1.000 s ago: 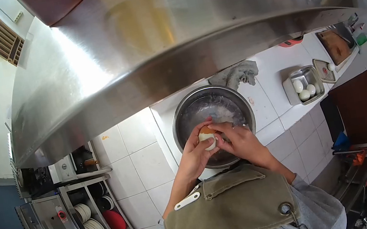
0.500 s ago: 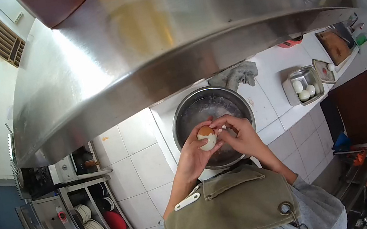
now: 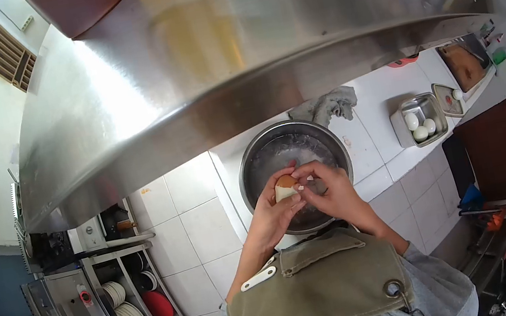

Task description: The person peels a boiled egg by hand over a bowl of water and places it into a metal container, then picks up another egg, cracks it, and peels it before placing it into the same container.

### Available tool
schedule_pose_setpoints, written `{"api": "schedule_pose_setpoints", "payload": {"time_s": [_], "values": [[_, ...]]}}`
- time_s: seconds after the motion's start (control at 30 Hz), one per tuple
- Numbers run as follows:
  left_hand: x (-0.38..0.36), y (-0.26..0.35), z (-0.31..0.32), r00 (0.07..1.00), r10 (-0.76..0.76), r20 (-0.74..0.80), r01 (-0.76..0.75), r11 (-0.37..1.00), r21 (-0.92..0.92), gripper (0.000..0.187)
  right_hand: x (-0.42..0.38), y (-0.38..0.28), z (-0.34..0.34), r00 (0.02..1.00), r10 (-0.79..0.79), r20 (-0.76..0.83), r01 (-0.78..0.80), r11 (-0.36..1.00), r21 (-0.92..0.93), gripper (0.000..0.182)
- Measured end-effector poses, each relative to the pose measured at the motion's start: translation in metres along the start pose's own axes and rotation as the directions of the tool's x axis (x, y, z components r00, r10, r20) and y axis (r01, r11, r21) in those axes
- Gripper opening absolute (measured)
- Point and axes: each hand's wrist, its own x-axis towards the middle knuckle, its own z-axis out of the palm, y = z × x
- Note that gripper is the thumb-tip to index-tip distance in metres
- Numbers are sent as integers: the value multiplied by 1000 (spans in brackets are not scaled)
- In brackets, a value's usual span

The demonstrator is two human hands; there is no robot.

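A partly peeled egg [image 3: 284, 189] is held in my left hand [image 3: 270, 214], whose thumb and fingers wrap round it. Brown shell still covers its upper end, while the lower part shows bare white. At the egg's right side, my right hand [image 3: 335, 192] has its fingertips pinched together, with small bits of eggshell [image 3: 301, 187] at them. Both hands are over a round metal bowl [image 3: 245, 166] with water in it.
On the white tiled counter [image 3: 362, 145], a grey cloth [image 3: 328, 105] lies behind the bowl. Farther right, a metal container [image 3: 404, 134] holds several peeled eggs [image 3: 420, 132], beside a lid [image 3: 444, 98] with one white egg on it. A steel shelf [image 3: 191, 115] overhangs the counter's back.
The egg has tilted in my left hand, with the left thumb now across its lower part. My right fingertips have shifted slightly along the shell edge.
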Motion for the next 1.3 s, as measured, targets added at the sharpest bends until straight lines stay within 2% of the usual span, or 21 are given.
{"api": "schedule_pose_setpoints", "payload": {"time_s": [0.13, 0.2, 0.3, 0.43, 0.5, 0.63, 0.7, 0.8, 0.87, 0.9, 0.97, 1.0, 1.07, 1.1, 1.13, 1.17, 1.2, 1.23, 1.27, 1.3], "values": [[1, -2, -1, 999, 37, -37, -38, 999, -30, 49, -2, -6, 7, 1000, -8, -10, 8, 999, -39, 28], [1, -2, -2, 999, 30, -39, -31, 999, -27, 48, -3, -4, 9, 997, -72, -25, 68, 987, -145, 25], [0, -2, -2, 999, 39, -33, -39, 999, -19, 48, -4, 2, 11, 992, -125, -14, 119, 970, -210, 23], [-2, -1, 1, 1000, 25, -4, -25, 998, -58, 52, -4, 1, 8, 994, -109, -33, 101, 975, -196, 23], [-2, 0, 1, 1000, 19, 0, -19, 997, -70, 53, -2, -1, 6, 1000, -8, -28, 8, 1000, 13, 26], [-2, 0, -2, 999, 38, 16, -36, 992, -120, 56, 0, -4, 6, 1000, -1, -3, 2, 994, 108, 29], [-1, -3, -7, 999, 41, 23, -38, 991, -128, 56, 0, 4, 5, 990, 103, 97, -126, 954, 272, 31], [-2, -4, -11, 995, -10, 102, 31, 978, -208, 60, -2, 15, 2, 986, 114, 121, -150, 922, 358, 30], [-2, -4, -3, 998, 46, 36, -39, 984, -176, 57, -3, 14, 2, 982, 141, 125, -180, 894, 411, 30], [-1, -6, -2, 998, 48, 36, -41, 983, -177, 57, -3, 14, 2, 977, 168, 129, -209, 862, 462, 29], [3, -12, -2, 997, 29, -69, -39, 990, -137, 46, -3, 11, 1, 974, 197, 114, -227, 858, 460, 29], [5, -15, -3, 997, 28, -68, -37, 990, -138, 46, -3, 10, 1, 969, 228, 97, -247, 853, 460, 29], [8, -19, -5, 993, 48, -112, -49, 999, -4, 41, -3, 12, 0, 963, 263, 61, -261, 854, 450, 28], [8, -19, -5, 992, 48, -113, -49, 999, -4, 41, -4, 13, 0, 955, 296, 27, -277, 854, 441, 27], [8, -18, -6, 982, 127, -139, -80, 949, 305, 43, -4, 15, 1, 955, 296, 28, -278, 854, 441, 27], [7, -16, -7, 968, 210, -140, -91, 806, 585, 44, -4, 16, 1, 965, 262, -21, -236, 900, 366, 25], [7, -14, -8, 967, 212, -142, -91, 807, 584, 44, -4, 16, 1, 973, 222, -66, -195, 938, 285, 23], [6, -11, -7, 958, 268, -99, -130, 718, 684, 45, -4, 13, 1, 973, 221, -63, -195, 939, 285, 23], [6, -8, -5, 947, 316, -49, -166, 614, 772, 46, -3, 7, 1, 977, 200, -79, -180, 961, 210, 21], [5, -3, -1, 947, 316, -49, -165, 615, 771, 46, -3, 3, 2, 980, 178, -93, -165, 977, 134, 20]]}}
